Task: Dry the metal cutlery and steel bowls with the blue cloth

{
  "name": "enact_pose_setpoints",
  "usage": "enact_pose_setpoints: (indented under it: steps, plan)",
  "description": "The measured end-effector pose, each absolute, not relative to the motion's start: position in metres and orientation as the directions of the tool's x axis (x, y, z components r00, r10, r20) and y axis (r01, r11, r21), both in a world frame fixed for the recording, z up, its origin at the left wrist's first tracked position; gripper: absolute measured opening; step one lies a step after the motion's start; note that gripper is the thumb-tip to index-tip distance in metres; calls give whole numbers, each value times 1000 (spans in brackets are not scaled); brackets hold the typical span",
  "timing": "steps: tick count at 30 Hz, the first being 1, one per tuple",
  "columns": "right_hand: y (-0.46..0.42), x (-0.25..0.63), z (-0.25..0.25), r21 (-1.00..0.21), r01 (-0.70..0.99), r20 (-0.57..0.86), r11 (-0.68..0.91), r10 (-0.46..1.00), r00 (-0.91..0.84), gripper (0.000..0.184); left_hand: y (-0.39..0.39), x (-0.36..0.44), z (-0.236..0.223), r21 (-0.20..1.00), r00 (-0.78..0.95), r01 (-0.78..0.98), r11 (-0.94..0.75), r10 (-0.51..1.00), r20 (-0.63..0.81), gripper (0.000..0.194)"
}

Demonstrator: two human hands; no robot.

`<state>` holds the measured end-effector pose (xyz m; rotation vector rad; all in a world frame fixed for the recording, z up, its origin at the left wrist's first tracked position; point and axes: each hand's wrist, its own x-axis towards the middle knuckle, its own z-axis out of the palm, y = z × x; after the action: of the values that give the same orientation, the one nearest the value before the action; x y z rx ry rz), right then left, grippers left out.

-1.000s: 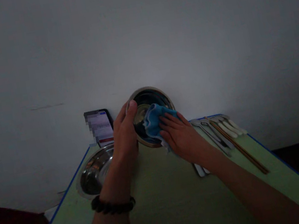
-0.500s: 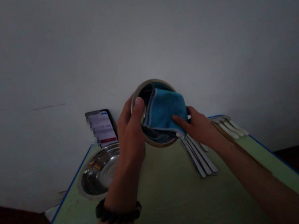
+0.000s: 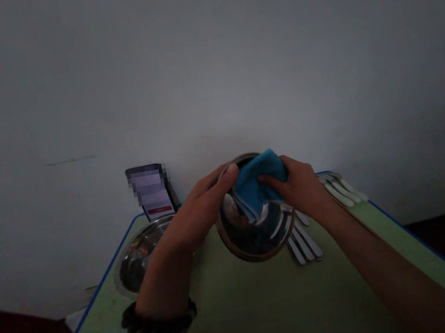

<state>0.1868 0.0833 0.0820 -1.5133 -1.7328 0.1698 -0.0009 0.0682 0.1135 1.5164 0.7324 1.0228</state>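
Observation:
A shiny metal bowl (image 3: 256, 243) is held up above the table, its open side tilted toward me. My left hand (image 3: 206, 200) grips its left rim, thumb over the edge and fingers behind. In my right hand (image 3: 299, 182) a folded blue cloth (image 3: 257, 180) is pinched, thumb in front; it lies against the upper right of the bowl's inside and rim. Below and right of the bowl lie several metal-handled utensils (image 3: 304, 246), their far ends hidden behind the bowl and my right hand.
A wide metal basin (image 3: 126, 268) stands at the left, partly behind my left forearm. A phone (image 3: 154, 192) leans on the wall behind it. White-handled cutlery (image 3: 344, 191) and thin brown sticks (image 3: 357, 220) lie at the right. The green table (image 3: 251, 315) has blue edging.
The bowl has come down and slightly right, showing more of its inside. The cloth has bunched up and shifted to the upper part of the bowl. My left hand has moved lower and right.

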Motion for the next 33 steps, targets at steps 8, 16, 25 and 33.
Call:
enact_pose_setpoints:
  steps: [8,16,25,33]
  plan:
    - [91,192,81,-731,640,449,237,873,190,36,68,15,104,871,204,-168,-461,848,489,56]
    - [87,198,86,-758,598,242,262,963,-114,28,76,4,102,909,167,0,-416,897,410,39]
    - [79,194,95,-571,735,411,365,902,-129,22,71,-4,108,990,398,-92,-103,908,131,40]
    - [87,187,85,-712,653,431,259,895,114,32,73,3,108,942,212,-143,-302,921,327,49]
